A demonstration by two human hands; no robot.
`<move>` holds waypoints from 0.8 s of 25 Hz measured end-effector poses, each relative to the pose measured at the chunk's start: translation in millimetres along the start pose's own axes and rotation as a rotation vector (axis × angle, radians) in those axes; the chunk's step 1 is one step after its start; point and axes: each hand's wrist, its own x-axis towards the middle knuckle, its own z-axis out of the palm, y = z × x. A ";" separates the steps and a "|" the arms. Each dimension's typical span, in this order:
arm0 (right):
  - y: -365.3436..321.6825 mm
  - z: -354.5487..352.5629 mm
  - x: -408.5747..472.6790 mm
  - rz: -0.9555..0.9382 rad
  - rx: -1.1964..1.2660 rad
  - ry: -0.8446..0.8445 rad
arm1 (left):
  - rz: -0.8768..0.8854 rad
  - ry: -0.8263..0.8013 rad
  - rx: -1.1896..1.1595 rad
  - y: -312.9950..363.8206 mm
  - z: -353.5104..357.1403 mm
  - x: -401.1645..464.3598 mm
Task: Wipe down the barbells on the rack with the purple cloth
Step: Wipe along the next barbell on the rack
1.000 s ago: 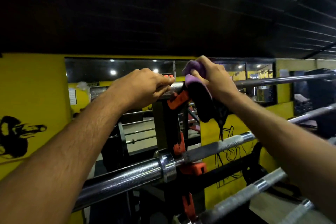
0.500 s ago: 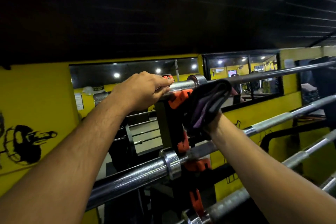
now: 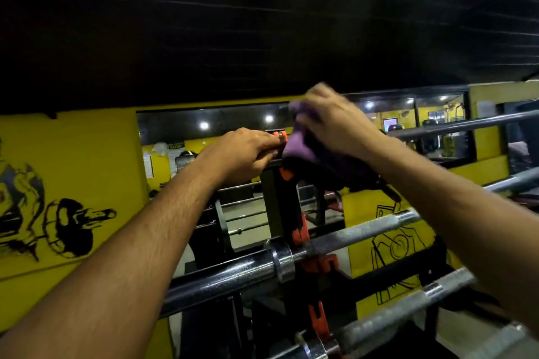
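Observation:
The top barbell point(image 3: 455, 126) runs right from the black rack post point(image 3: 284, 207) with orange hooks. My left hand point(image 3: 245, 151) grips the end of this bar's sleeve, just left of the post. My right hand point(image 3: 335, 122) holds the purple cloth point(image 3: 300, 148) draped over the bar next to the left hand; the cloth hangs dark below it. A second barbell point(image 3: 350, 234) with a chrome collar lies lower on the rack, and a third barbell point(image 3: 408, 307) sits below that.
A yellow wall point(image 3: 73, 154) with black drawings stands to the left. Behind the rack are mirrors point(image 3: 221, 122) showing ceiling lights. More bar ends point(image 3: 519, 179) stick out at the right edge. The ceiling above is dark.
My right hand, which half a second ago was under the top bar with the cloth, has come up over the bar again. My left hand has stayed on the sleeve end.

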 end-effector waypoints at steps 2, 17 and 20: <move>-9.5 -23.4 -0.2 -0.085 -0.013 -0.120 | -0.022 0.054 0.036 -4.5 -3.3 -12.6; -23.4 -50.3 -8.5 -0.191 -0.115 -0.166 | -0.108 0.166 0.105 -21.2 5.4 -79.1; -17.5 -67.5 -26.7 -0.188 -0.143 -0.251 | -0.128 0.109 0.098 -19.3 3.9 -77.0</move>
